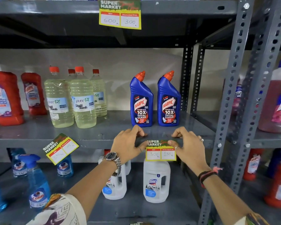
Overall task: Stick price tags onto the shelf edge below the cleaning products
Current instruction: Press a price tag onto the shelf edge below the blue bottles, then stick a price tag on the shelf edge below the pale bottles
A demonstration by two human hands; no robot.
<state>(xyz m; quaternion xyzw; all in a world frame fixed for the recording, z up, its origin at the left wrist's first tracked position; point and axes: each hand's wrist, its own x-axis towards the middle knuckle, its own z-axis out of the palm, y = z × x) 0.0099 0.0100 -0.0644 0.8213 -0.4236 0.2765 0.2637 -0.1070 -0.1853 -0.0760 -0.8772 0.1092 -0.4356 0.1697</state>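
Observation:
A yellow and green price tag (160, 151) reading 300 and 150 lies against the grey shelf edge (94, 142), right below two blue Harpic bottles (141, 101). My left hand (128, 143) pinches its top left corner, fingers over the shelf lip. My right hand (188, 143) holds its top right corner the same way. Another tag (61, 148) hangs tilted on the same edge to the left, below the bleach bottles (82, 101). A third tag (120, 14) sits on the shelf edge above.
Red cleaner bottles (5, 98) stand at the far left. On the lower shelf are white Domex jugs (156, 181) and blue Colin sprays (37, 184). A perforated grey upright (234, 88) separates a neighbouring rack with pink and red bottles (277, 98).

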